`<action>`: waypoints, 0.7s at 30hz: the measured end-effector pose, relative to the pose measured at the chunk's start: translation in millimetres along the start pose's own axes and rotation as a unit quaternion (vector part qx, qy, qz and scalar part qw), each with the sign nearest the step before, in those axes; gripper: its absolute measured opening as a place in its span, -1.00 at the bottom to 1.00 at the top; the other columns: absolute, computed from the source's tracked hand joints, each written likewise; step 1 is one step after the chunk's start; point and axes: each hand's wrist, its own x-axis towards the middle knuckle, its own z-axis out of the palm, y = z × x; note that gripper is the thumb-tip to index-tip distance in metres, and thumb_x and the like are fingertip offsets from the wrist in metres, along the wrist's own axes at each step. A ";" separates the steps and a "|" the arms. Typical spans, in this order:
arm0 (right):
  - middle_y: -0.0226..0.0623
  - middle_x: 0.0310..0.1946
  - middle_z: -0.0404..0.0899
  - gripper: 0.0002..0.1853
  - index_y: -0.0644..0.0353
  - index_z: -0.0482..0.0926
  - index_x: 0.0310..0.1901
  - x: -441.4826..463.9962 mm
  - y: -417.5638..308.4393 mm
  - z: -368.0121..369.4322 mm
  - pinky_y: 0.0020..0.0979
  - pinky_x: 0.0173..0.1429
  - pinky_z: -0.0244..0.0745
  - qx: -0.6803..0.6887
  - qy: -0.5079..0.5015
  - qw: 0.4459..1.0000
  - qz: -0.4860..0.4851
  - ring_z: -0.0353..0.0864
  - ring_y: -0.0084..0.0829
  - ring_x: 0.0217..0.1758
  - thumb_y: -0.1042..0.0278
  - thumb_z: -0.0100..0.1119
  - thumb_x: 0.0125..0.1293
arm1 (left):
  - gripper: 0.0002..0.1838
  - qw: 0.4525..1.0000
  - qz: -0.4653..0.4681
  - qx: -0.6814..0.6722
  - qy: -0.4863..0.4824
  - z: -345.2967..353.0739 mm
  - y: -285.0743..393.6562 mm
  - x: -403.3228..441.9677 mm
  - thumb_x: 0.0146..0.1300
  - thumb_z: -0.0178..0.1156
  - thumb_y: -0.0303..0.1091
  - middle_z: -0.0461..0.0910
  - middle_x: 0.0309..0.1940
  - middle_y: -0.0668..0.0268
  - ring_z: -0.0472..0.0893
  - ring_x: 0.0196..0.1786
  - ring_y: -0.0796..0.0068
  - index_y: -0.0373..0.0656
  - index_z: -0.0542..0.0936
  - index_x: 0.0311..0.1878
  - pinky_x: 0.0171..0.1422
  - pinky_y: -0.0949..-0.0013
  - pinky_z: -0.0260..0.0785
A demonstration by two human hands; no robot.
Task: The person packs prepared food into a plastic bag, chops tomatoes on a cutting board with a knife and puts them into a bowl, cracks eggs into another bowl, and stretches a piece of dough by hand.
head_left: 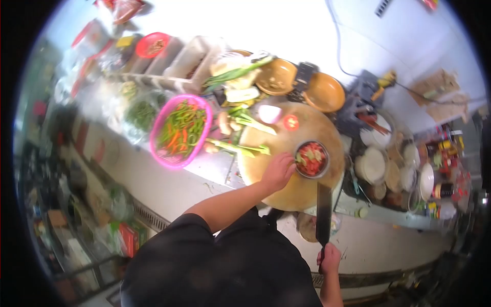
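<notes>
A metal bowl [326, 169] of chopped tomato pieces [310, 157], with pale bits among them, sits on the round wooden chopping board [279, 197]. At its left side, my left hand [280, 172] has its fingers closed at the rim. My right hand [331, 257] grips the handle of a cleaver [324, 212]; its broad blade points up toward the board's front edge. Behind the bowl lie a cut tomato half [291, 122] and a piece of onion [269, 114]. Green stalks [240, 148] rest across the board's left edge.
A pink basket [208, 126] of sliced green and red peppers stands left of the board. Orange bowls [324, 92] and clear bins [186, 59] line the back. Stacked white bowls [372, 165] and bottles crowd the right. A bin [307, 227] stands on the floor below the counter.
</notes>
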 end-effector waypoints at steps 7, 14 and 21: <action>-0.17 -0.40 0.68 -0.43 0.21 0.59 0.09 37.0 -15.1 22.8 -0.32 -0.31 0.53 -0.409 0.035 0.841 -0.353 0.66 -0.22 -0.43 0.10 0.41 0.06 | -0.49 0.991 -0.104 0.074 0.034 -86.2 -18.1 -47.3 0.08 0.30 -0.34 0.34 0.22 0.00 0.31 0.30 -0.05 -0.22 0.43 0.12 0.39 0.05 0.19; -0.25 -0.34 0.62 -0.43 0.08 0.53 0.09 96.5 -65.3 66.7 -0.18 -0.12 0.52 -0.531 -0.043 0.774 -0.342 0.59 -0.15 -0.23 0.10 0.40 0.02 | -0.43 0.971 -0.141 0.154 0.118 -144.1 -41.2 -43.6 0.02 0.31 -0.40 0.38 0.18 0.00 0.38 0.24 -0.07 -0.24 0.42 0.15 0.34 0.06 0.25; -0.28 -0.18 0.55 -0.51 0.08 0.54 0.06 116.1 -69.6 112.3 -0.17 -0.02 0.48 -0.558 -0.004 0.759 -0.336 0.50 -0.16 -0.06 0.27 0.36 0.04 | -0.59 0.991 0.039 0.118 0.040 -118.7 -100.5 147.6 0.13 0.16 -0.42 0.49 0.11 0.06 0.45 0.19 0.02 -0.24 0.48 0.09 0.34 0.11 0.28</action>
